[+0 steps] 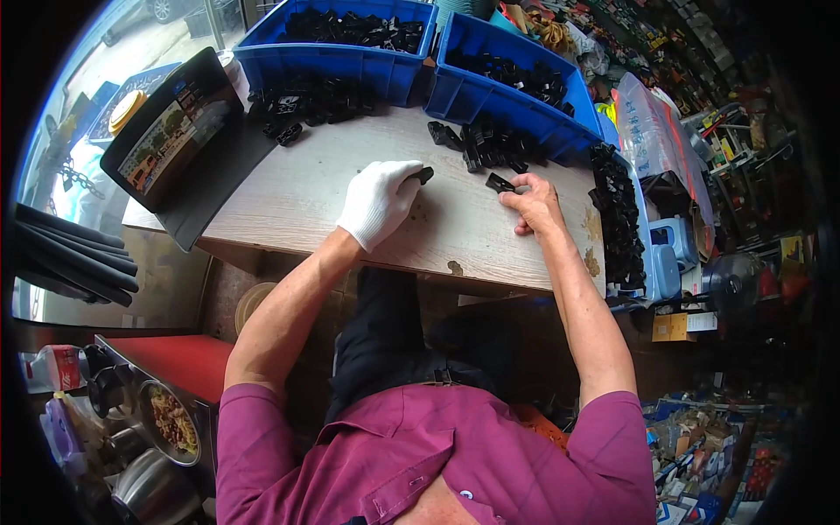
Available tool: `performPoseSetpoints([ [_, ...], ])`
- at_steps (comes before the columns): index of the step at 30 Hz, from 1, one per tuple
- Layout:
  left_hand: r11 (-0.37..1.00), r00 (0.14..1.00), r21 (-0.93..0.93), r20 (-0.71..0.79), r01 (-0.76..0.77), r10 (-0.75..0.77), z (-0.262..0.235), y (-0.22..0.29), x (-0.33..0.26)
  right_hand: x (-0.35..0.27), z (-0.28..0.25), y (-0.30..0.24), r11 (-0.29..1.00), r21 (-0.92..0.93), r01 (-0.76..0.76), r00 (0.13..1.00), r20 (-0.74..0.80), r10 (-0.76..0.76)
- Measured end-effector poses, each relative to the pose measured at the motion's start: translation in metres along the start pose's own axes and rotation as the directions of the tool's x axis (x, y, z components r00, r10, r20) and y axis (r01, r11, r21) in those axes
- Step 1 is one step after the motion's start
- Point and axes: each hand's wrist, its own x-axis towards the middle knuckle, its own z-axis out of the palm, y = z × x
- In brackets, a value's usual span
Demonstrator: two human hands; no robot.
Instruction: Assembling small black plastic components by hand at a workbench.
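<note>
My left hand [378, 203], in a white knit glove, is closed on a small black plastic part [423, 175] that sticks out past the thumb and forefinger. Bare, my right hand [535, 204] pinches another small black plastic part [499, 182] between thumb and fingers. Both hands are over the pale wooden table [350, 146], a short distance apart. Just beyond the right hand lies a loose heap of black parts [490, 144]. A second heap [311, 101] sits farther off to the left. The exact shape of the held pieces is too small to make out.
Two blue bins [332, 63] [516, 96] of black parts stand along the far edge. A tablet in a dark case [175, 140] leans at the left. Beyond the table's right edge is another container of black parts [619, 219]. A red-topped cabinet [166, 363] stands lower left.
</note>
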Motion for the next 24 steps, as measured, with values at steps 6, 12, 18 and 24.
performPoseSetpoints([
  [6, 0.994, 0.998, -0.091, -0.013, -0.060, 0.059, 0.023, 0.016, 0.008, -0.013, 0.007, -0.001, 1.000, 0.006, 0.007, 0.996, 0.087, -0.007],
  [12, 0.965, 0.949, 0.010, 0.184, -0.263, 0.257, 0.054, 0.013, 0.025, -0.025, 0.019, -0.002, 0.995, 0.041, 0.086, 0.981, 0.169, -0.091],
  [18, 0.938, 0.911, -0.026, 0.233, -0.345, 0.341, 0.064, 0.016, 0.038, -0.024, 0.019, 0.001, 0.994, 0.052, 0.098, 0.984, 0.143, -0.105],
  [24, 0.898, 0.859, 0.007, 0.295, -0.440, 0.419, 0.062, 0.014, 0.031, -0.023, 0.019, 0.008, 0.990, 0.081, 0.115, 0.982, 0.144, -0.126],
])
